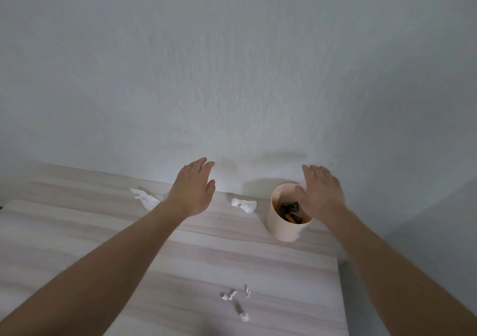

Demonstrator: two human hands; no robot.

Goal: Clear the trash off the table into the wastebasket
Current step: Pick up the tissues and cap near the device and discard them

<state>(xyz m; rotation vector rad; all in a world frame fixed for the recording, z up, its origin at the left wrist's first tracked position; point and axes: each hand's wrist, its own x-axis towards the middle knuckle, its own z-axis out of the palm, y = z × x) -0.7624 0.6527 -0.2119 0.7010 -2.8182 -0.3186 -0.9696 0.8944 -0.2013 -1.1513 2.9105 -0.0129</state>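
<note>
A small cream wastebasket (277, 228) stands on the pale wood table (77, 232) near the wall, with dark and orange scraps inside. My right hand (322, 193) hovers flat and empty over its right rim, fingers apart. My left hand (192, 187) is stretched out palm down and empty, above the table's far edge. A crumpled white tissue (144, 197) lies just left of my left wrist. Another white tissue (244, 205) lies between my hands, left of the wastebasket. Several small crumpled wrappers (236, 302) lie near the front of the table.
A plain grey-white wall (232, 77) rises right behind the table. The table's right edge (339, 284) runs down just right of the wastebasket, with grey floor beyond it.
</note>
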